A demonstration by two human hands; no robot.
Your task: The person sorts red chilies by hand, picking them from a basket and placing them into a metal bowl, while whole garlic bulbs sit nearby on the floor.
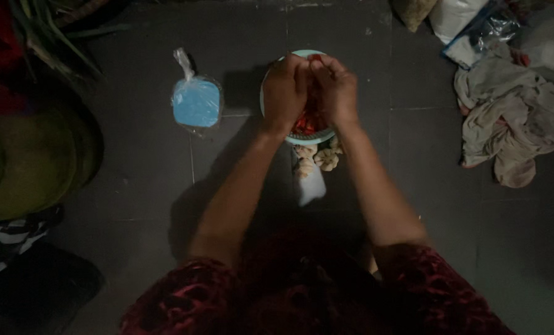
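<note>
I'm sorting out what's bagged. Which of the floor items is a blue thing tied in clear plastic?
The blue container in the knotted clear bag, left of the green bowl. The garlic bulbs lie loose near the bowl; the cloth at right is unwrapped.
</note>
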